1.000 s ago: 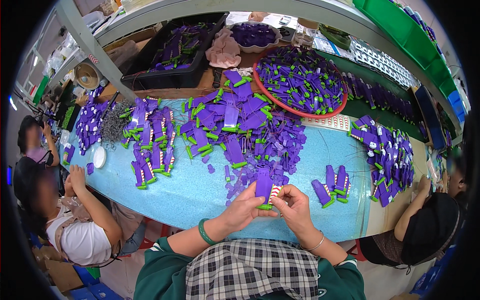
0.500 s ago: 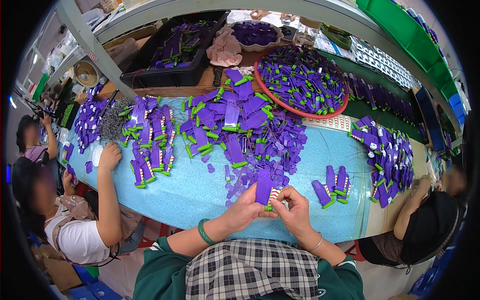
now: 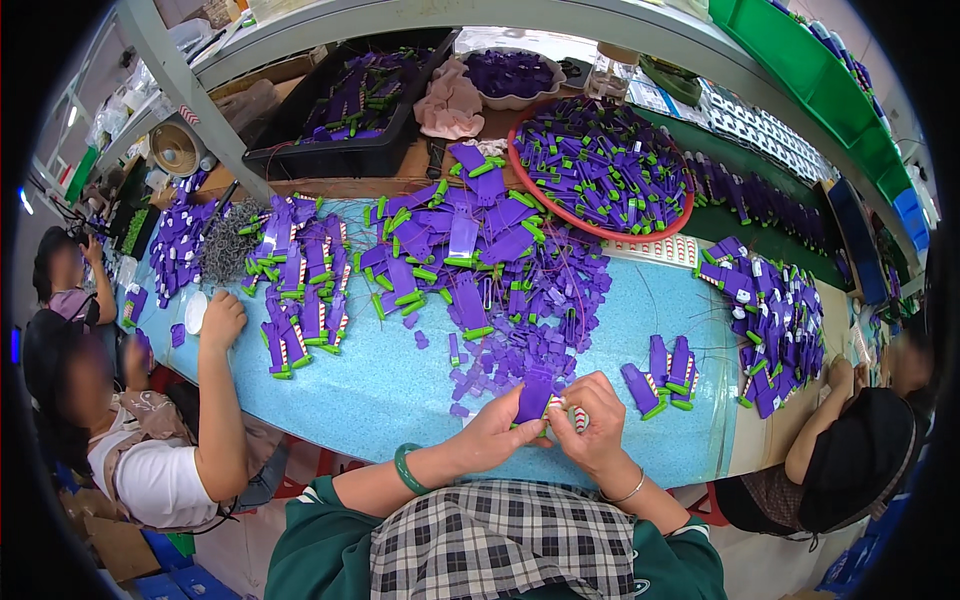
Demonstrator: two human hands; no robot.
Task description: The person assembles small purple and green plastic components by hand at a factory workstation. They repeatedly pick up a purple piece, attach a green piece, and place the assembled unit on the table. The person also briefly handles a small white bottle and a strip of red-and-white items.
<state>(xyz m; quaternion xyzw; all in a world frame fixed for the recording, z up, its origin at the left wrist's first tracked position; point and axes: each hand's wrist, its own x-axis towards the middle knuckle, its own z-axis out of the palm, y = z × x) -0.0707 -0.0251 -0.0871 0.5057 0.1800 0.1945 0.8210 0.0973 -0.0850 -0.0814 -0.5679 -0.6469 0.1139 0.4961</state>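
Two hands meet at the near edge of the blue table (image 3: 400, 390): the left hand (image 3: 497, 430) grips a purple plastic piece (image 3: 533, 396), while the right hand (image 3: 592, 425) pinches its red-and-white striped end (image 3: 576, 415).

A small assembly workshop: a long blue worktable (image 3: 350, 390) heaped with identical purple plastic parts (image 3: 470, 250), more filling a red basin (image 3: 600, 165) at one o'clock and a black crate (image 3: 340, 110) at eleven, workers seated along both sides.

Purple piece (image 3: 533, 397), prob. red-white striped tip.
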